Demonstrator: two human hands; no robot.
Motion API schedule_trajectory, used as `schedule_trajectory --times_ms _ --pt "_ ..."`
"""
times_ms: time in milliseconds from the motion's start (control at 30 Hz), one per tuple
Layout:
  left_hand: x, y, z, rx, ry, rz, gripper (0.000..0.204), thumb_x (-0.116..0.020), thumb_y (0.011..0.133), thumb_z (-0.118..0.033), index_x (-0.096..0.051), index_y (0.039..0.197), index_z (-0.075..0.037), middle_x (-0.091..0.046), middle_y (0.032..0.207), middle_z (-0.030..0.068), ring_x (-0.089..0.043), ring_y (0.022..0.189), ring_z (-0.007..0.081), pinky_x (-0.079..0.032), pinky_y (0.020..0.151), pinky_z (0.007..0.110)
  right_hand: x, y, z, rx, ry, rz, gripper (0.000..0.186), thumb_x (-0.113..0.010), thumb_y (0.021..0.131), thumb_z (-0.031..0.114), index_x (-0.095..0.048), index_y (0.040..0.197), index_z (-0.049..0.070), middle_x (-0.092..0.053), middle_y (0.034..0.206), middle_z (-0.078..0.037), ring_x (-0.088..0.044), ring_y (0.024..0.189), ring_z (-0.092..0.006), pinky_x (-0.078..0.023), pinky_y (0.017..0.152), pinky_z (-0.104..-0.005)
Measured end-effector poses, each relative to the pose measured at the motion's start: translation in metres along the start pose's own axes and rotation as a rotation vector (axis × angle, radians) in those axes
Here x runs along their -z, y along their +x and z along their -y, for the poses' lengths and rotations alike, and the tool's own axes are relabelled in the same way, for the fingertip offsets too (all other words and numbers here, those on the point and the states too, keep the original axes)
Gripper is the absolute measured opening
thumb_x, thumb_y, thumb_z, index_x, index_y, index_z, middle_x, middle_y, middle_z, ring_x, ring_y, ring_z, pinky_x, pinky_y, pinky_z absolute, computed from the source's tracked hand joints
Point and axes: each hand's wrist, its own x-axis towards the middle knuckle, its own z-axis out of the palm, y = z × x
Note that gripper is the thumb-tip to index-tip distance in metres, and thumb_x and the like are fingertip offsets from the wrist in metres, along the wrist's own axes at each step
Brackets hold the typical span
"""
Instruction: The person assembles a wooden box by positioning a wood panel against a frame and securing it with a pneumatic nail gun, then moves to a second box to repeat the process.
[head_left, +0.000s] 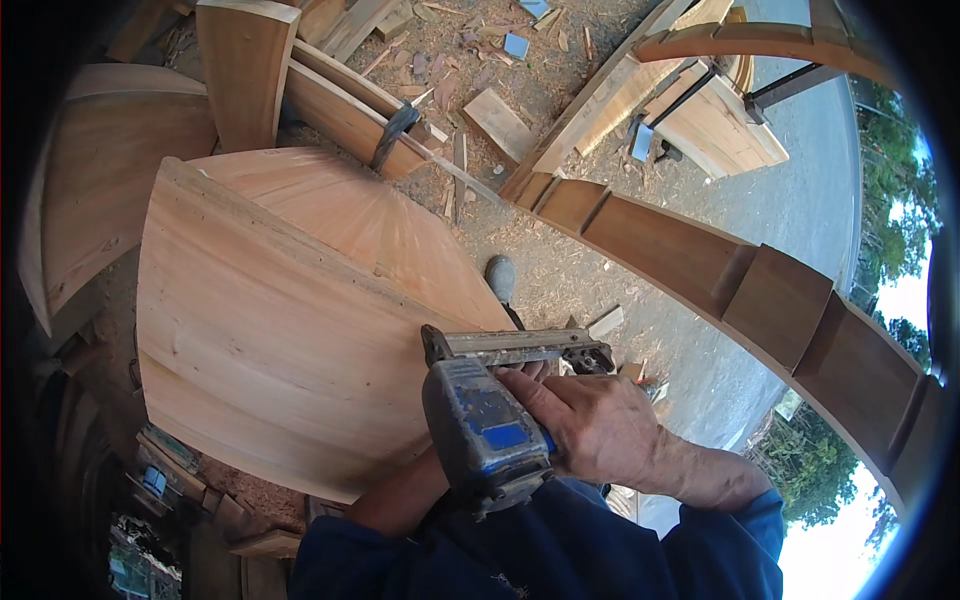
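Observation:
A worn blue-and-grey nail gun (485, 430) is in front of my body, its long metal magazine (505, 345) lying across the far side. My right hand (605, 430) is closed on it from the right, the index finger stretched along its body. My left forearm reaches in behind the tool, and the tool hides most of my left hand, so its grip does not show. Left of the tool is a large wooden panel (270, 330) with a long raised edge. A second pale board (350, 210) meets it at that edge. The magazine's left end overlaps the panel in view.
A curved wooden arch (660, 235) with cross strips sweeps down the right side. Thick planks (245, 70) and a dark clamp (395, 135) stand at the far left. Wood offcuts (500, 125) and shavings litter the ground. A grey shoe (500, 278) shows beyond the panel.

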Motion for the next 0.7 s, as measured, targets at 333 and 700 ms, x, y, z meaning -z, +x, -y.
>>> schedule_trajectory --times_ms 333,700 --pt "0.005 -0.006 -0.01 -0.054 -0.053 -0.029 0.052 -0.05 0.104 -0.037 -0.046 0.147 -0.009 -0.044 0.151 0.0141 -0.038 0.143 0.0271 -0.038 0.116 0.056 -0.001 -0.007 -0.014 -0.083 0.087 0.067 0.074 -0.08 0.069 0.02 -0.054 0.136 0.0 -0.067 0.082 -0.011 -0.071 0.07 -0.029 -0.058 0.063 -0.0396" --pt "0.007 -0.004 -0.012 -0.033 -0.086 -0.029 0.053 -0.051 0.102 -0.037 -0.047 0.146 -0.008 -0.047 0.148 0.0136 -0.04 0.14 0.0269 -0.035 0.119 0.054 -0.001 -0.003 -0.016 -0.052 0.09 0.034 0.069 -0.077 0.075 0.019 -0.053 0.137 0.002 -0.065 0.077 -0.009 -0.07 0.065 -0.0246 -0.057 0.056 -0.0365"
